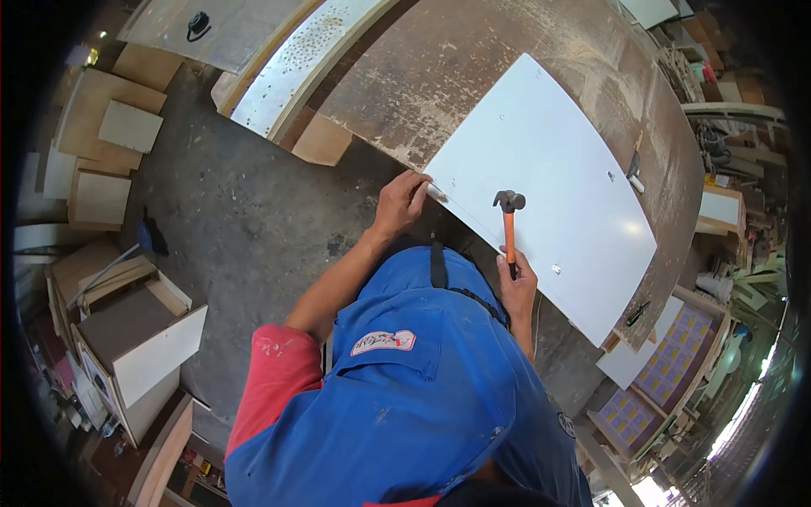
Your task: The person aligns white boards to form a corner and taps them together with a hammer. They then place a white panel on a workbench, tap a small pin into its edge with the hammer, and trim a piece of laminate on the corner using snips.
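Note:
A white panel (541, 177) lies on the worn brown workbench (422, 76), its near edge close to my body. My right hand (517, 287) is closed around the handle of a claw hammer (508, 226). The hammer stands up over the panel, its dark head on top and its orange shaft below. At the panel's near left corner, my left hand (404, 201) has thumb and fingers drawn together by the edge. Whatever it pinches there is too small to make out. Small metal fittings (556, 269) show on the panel's face.
A dark-handled tool (634, 169) lies just past the panel. A black tape measure (198, 24) rests on another table at the far left. A light, speckled strip (296, 63) runs between the tables. An open wooden box (139, 321) stands on the floor at left, near leaning boards (110, 118).

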{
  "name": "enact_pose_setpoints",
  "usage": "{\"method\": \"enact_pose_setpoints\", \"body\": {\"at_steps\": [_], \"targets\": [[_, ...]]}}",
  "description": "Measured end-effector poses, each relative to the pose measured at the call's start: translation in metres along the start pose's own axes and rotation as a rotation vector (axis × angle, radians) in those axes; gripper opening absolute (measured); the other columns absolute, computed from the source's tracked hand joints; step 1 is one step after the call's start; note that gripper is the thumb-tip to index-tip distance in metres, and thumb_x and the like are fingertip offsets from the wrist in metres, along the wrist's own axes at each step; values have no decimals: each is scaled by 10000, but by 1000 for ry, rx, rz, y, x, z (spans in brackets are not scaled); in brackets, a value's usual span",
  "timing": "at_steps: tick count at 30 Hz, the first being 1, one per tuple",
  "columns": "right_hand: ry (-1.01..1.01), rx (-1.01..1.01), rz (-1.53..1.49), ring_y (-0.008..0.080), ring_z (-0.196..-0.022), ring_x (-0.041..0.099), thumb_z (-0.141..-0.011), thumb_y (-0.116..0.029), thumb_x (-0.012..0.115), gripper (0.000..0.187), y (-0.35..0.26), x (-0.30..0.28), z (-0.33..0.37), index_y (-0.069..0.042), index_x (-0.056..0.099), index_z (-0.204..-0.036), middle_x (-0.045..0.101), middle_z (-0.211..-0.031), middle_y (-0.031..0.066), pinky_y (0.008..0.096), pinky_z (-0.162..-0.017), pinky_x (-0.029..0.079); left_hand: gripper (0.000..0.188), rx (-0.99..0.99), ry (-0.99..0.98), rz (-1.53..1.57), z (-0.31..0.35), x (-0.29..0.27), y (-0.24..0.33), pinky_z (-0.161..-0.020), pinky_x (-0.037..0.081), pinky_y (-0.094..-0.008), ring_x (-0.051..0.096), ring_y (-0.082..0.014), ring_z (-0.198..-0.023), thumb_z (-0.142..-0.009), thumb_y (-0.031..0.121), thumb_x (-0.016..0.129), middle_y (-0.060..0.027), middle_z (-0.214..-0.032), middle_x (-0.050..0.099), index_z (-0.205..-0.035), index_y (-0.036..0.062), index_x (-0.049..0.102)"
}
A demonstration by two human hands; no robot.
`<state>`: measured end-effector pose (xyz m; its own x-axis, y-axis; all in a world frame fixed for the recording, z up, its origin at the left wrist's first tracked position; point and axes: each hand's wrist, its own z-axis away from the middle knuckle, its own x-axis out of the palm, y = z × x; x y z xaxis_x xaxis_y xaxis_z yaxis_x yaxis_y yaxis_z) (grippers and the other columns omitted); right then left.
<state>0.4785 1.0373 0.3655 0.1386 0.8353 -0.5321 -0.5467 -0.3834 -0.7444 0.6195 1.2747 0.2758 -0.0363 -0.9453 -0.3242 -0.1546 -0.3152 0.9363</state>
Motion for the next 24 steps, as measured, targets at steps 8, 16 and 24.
{"method": "enact_pose_setpoints", "body": {"at_steps": [8,16,24], "targets": [[37,-95,-27,130,-854,629,-950,-165,650,261,15,13,3,-18,672,-1164,713,-953,110,290,-799,500,211,96,-192,-401,-7,25,16,-664,539,-429,661,-321,-705,-782,227,716,-138,-752,655,-765,29,643],[49,-178,-59,61,-710,498,-962,-161,645,272,9,18,11,8,664,-1174,588,-813,-28,237,-668,425,210,-448,-115,-432,-17,-19,4,-629,521,-433,676,-353,-684,-805,245,624,-187,-762,689,-844,69,732],[13,-81,-191,126,-823,631,-952,-151,647,265,3,23,2,12,648,-1161,701,-906,82,295,-763,506,338,-327,9,183,-3,-5,-28,-724,535,-348,681,-246,-793,-792,184,722,-132,-914,698,-1104,55,712]]}}
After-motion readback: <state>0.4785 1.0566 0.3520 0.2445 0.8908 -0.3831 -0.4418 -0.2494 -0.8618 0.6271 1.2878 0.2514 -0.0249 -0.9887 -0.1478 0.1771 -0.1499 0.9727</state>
